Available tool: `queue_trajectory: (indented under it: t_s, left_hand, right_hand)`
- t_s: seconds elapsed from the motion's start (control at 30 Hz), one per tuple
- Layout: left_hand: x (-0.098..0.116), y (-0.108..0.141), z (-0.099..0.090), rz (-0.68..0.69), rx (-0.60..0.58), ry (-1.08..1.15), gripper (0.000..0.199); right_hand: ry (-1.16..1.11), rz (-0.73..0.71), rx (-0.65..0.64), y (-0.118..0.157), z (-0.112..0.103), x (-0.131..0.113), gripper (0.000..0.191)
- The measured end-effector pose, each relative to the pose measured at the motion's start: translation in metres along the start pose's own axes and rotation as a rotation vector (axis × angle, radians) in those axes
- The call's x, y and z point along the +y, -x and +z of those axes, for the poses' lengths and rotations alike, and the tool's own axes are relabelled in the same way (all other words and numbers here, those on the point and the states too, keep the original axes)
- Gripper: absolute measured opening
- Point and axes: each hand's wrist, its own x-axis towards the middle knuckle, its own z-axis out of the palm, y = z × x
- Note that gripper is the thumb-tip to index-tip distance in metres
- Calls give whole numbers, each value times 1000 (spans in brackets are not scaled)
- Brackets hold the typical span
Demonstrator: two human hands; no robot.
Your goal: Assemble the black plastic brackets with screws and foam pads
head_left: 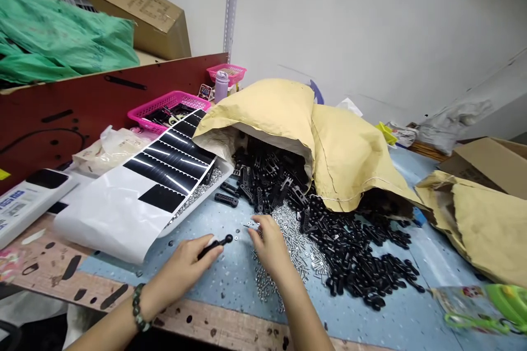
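The person's left hand (183,270), with a beaded bracelet (139,307) on its wrist, is clenching a black plastic link (214,245) — the link's round end is sticking out past the fingertips, over a blue work mat (230,299). The right hand (272,247) is hovering just beside it, its fingers (259,228) pinching a small silver screw (251,225) above a loose heap of silver screws (296,244). Right behind that heap, a mass of black plastic parts (354,247) is spilling from the mouth of a kraft paper sack (263,115) — a few are lying apart on the mat. A white sheet printed with black shapes (111,219) is resting to the left, and a pink plastic basket (164,107) is sitting behind it.
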Motion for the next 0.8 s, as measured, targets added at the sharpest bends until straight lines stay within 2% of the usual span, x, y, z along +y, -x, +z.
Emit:
queue_trajectory:
  t_s: [0.07, 0.17, 0.27, 0.43, 0.53, 0.6, 0.67, 0.8]
  left_hand:
    - [-5, -4, -4, -55, 49, 90, 33]
    - [-10, -11, -5, -98, 28, 218, 33]
    - [-8, -23, -4, -89, 11, 225, 37]
    - [1, -63, 14, 207, -33, 11, 33]
    - [-1, -79, 30, 321, -114, -46, 33]
    - [-6, -75, 36, 359, -154, -83, 38]
    - [-13, -60, 35, 376, -189, -117, 39]
    - [-18, -26, 16, 307, -246, -70, 43]
  right_hand:
    - [200, -27, -13, -13, 14, 5, 19]
    - [268, -33, -19, -18, 28, 6, 19]
    - [270, -34, 13, -14, 20, 13, 14]
    - [293, 77, 159, -2, -16, 39, 18]
    - [264, 57, 218, 6, -22, 43, 24]
    - [197, -5, 199, 12, -19, 37, 21]
    - [148, -41, 163, 18, -14, 29, 19]
    - [75, -55, 90, 26, -6, 15, 20]
